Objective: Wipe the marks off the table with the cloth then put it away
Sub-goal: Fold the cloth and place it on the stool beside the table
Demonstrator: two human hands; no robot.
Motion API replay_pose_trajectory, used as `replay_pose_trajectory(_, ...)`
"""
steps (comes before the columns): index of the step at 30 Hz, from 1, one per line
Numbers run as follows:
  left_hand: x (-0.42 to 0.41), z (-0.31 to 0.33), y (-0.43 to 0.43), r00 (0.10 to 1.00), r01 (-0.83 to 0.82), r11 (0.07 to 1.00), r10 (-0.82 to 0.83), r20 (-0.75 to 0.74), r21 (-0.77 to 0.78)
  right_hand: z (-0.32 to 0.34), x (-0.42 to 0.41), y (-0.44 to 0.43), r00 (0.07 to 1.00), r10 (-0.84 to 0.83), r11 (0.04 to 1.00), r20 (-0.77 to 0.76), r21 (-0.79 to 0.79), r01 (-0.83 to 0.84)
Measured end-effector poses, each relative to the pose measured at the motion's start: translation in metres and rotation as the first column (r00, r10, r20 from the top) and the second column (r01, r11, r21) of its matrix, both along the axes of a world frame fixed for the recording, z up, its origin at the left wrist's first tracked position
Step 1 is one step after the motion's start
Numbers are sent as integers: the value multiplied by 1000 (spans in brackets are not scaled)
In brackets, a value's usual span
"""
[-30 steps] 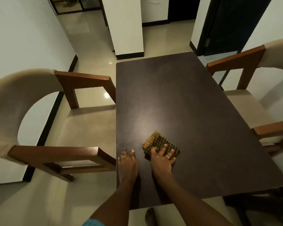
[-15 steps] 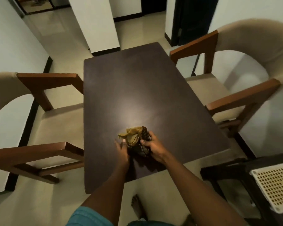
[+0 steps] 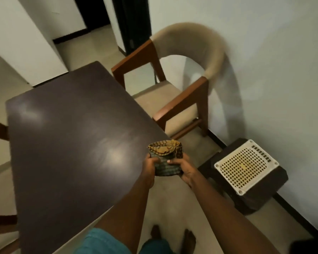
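The left hand (image 3: 151,165) and right hand (image 3: 184,168) both clutched the bunched cloth (image 3: 164,156) above the table's (image 3: 72,134) 4 o'clock edge, where its loose upper folds could have slipped free and fallen floorward before reaching the white perforated tray (image 3: 246,166) at 3 o'clock.

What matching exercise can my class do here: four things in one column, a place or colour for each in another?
1 cloth
2 table
3 armchair
4 white perforated tray

A on the dark stool
B dark glossy brown
C held by the left hand and right hand
D beige padded back

Pairs: 1-C, 2-B, 3-D, 4-A.
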State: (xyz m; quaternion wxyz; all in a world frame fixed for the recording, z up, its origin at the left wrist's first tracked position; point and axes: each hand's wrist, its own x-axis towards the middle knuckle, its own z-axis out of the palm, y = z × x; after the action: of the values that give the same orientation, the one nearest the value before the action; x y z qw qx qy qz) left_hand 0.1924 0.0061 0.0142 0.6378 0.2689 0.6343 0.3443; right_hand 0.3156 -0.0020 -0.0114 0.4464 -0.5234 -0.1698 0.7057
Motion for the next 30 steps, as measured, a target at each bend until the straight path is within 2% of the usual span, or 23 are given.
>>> replay_pose_trajectory(4, 55, -5, 9, 996, 88, 996, -87, -26, 22, -12, 42, -7, 981, -192, 979, 41, -62, 194)
replay_pose_trajectory(8, 99, -23, 20, 980, 201, 979, -200, -23, 41, -22, 76, -18, 895, -443, 891, 54, -89, 446)
replay_pose_trajectory(11, 134, -33, 24, 960, 282, 959, -282, -10, 17, -32, 105, -28, 839, -541, 828, 52, -144, 542)
replay_pose_trajectory(15, 182, -65, 22, 874, 482, 875, -484, -31, -48, -60, 150, -49, 768, -637, 741, 69, -218, 635)
replay_pose_trajectory(20, 246, -122, 28, 725, 665, 735, -678, -119, -133, -97, 206, -57, 718, -628, 678, 301, -241, 694)
replay_pose_trajectory(24, 292, -171, 39, 685, 685, 704, -710, -161, -190, -145, 243, -49, 706, -567, 666, 425, -267, 696)
replay_pose_trajectory(30, 347, -206, 54, 568, 769, 623, -769, -294, -144, -198, 287, -30, 666, -465, 646, 584, -292, 706)
